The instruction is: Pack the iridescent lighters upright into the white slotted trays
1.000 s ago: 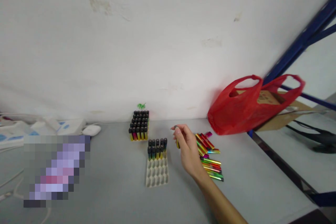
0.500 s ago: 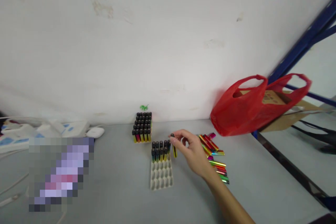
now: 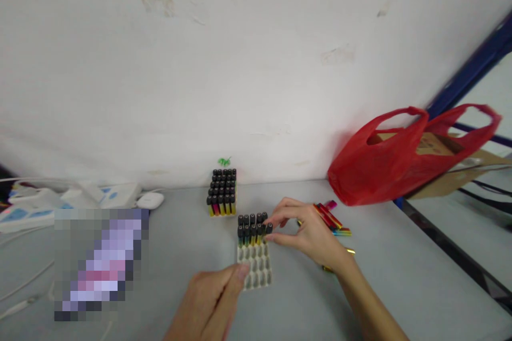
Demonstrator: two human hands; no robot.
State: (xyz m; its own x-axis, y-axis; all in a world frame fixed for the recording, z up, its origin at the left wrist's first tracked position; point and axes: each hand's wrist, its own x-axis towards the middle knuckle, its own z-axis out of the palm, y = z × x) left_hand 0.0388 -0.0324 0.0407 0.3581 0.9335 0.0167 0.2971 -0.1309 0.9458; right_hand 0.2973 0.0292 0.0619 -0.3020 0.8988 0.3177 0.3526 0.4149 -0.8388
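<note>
A pale tray (image 3: 255, 266) with rows of oval slots lies on the grey table. Black-topped lighters (image 3: 247, 232) stand upright in its two far rows. My right hand (image 3: 308, 226) pinches a black-topped lighter (image 3: 269, 229) between thumb and fingertips at the right end of the second row; its lower part is hard to make out. My left hand (image 3: 214, 298) is closed at the tray's near left edge, thumb over the rim, its other fingertips hidden. Behind stands a full block of black-topped lighters (image 3: 222, 192). Loose shiny coloured lighters (image 3: 330, 216) lie beyond my right hand, partly covered by it.
A red plastic bag (image 3: 380, 170) with a cardboard box stands at the back right, by a blue metal frame (image 3: 468, 74). At left are a white power strip (image 3: 32, 213), a white plug-like piece (image 3: 150, 200), cables and a blurred-out flat object (image 3: 104, 266). A wall closes the back.
My left hand has come into view and reached the tray's near left edge. My right hand has brought the lighter from beside the tray to the end of the second row. The view has shifted slightly.
</note>
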